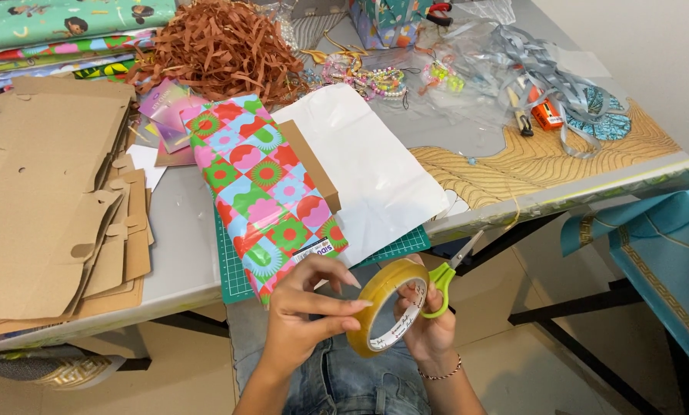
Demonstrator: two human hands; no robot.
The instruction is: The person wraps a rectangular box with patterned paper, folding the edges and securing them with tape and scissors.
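Head camera looks down on two bare hands held low over the person's lap, off the near edge of the table (183,269). The left hand (302,311) pinches the roll of clear tape (385,306), thumb and forefinger narrowed along its outer rim, the fingertips lying on the yellowish band. The right hand (429,327) grips the same roll from the far side; its fingers wrap the rim and reach through the core, so most of the palm is hidden behind the tape. Hooked on those right fingers hang green-handled scissors (446,273), one loop showing fully, the blades pointing up and away toward the table edge; whether the blades are parted is hard to make out. No loose tape end shows clearly.

Just beyond the fingertips lies a box wrapped in patterned paper (264,188), pink, green, red and blue, with one bare cardboard side showing at its right. It rests on a green cutting mat (235,277), mostly covered, and partly on a white sheet (375,169). Left of the fingers sits a stack of flat cardboard blanks (44,192), cut off by the frame. Farther off are brown shredded paper (221,46), bead strings (364,77), and tangled grey ribbon (529,61), its details unclear.
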